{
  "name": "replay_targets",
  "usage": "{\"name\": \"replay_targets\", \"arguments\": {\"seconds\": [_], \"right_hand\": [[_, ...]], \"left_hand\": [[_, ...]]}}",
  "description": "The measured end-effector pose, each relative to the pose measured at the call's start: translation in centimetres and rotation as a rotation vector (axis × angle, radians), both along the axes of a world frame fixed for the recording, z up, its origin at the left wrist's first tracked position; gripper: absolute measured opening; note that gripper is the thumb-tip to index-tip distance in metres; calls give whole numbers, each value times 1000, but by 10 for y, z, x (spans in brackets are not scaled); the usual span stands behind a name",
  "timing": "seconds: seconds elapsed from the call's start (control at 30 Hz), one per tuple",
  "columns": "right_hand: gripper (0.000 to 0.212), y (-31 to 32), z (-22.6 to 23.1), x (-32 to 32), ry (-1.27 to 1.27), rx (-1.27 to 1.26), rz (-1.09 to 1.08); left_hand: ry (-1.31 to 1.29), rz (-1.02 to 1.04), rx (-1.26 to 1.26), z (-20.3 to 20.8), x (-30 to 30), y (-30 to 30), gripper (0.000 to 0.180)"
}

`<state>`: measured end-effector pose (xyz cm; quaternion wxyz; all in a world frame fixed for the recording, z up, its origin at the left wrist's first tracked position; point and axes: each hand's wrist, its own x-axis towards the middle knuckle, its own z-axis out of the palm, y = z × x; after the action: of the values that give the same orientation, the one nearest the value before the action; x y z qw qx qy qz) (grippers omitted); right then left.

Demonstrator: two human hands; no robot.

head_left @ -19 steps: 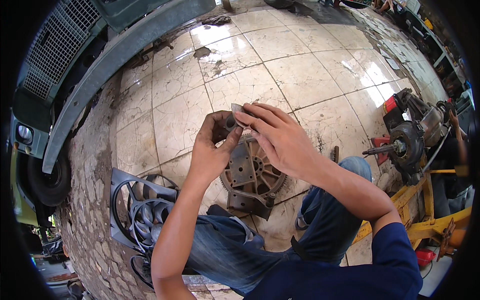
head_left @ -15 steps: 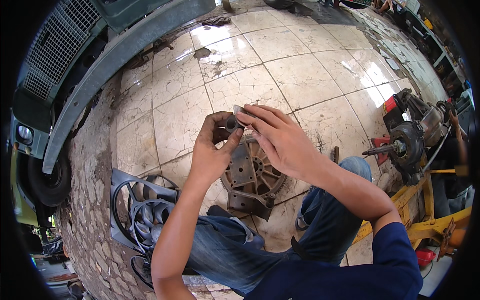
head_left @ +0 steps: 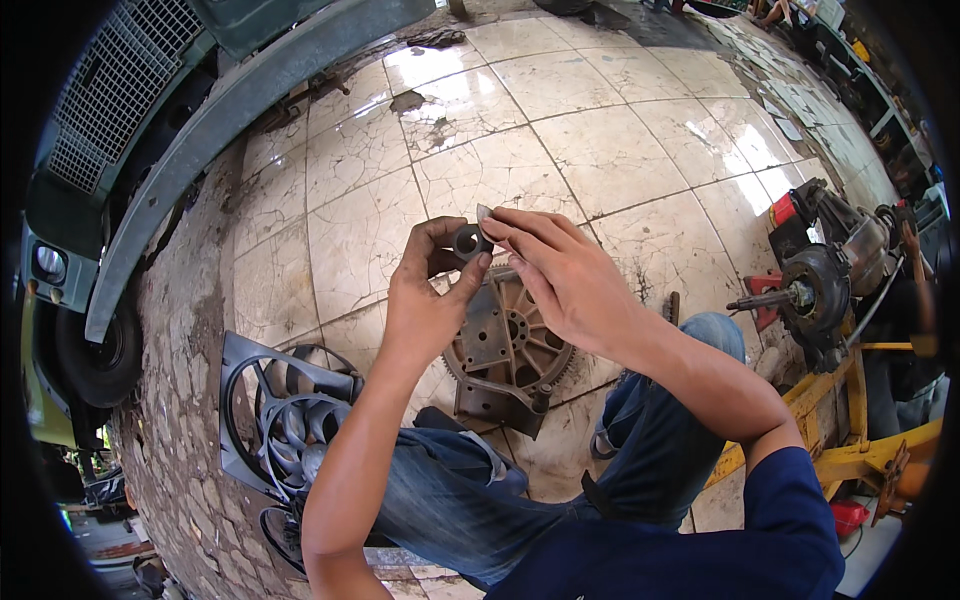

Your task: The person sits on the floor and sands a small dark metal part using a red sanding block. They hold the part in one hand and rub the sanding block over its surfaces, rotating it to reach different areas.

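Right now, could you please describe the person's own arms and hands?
The left hand and right hand wear no gloves or watches, and the left fingers look smudged. A short navy-blue fabric sleeve ends above the right elbow; both forearms are bare.

A grey bumper [head_left: 203, 140] at upper left — a yellow metal frame [head_left: 860, 457] at lower right.

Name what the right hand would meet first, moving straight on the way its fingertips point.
Probably the dark grey, hollow, metal-looking cylinder in the left hand, immediately left of the right hand; depth is unclear, so they may be touching.
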<state>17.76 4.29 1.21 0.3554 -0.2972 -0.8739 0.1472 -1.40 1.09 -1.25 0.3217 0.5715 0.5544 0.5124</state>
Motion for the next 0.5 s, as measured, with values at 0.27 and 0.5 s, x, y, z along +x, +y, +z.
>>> {"name": "replay_targets", "arguments": {"seconds": [0.27,0.5], "right_hand": [[38,-3,1,-1,18,-66,-6],[35,-3,2,-2,42,-39,10]], "left_hand": [[81,13,-13,8,1,-2,39],[-23,-27,40,2,0,-1,38]]}}
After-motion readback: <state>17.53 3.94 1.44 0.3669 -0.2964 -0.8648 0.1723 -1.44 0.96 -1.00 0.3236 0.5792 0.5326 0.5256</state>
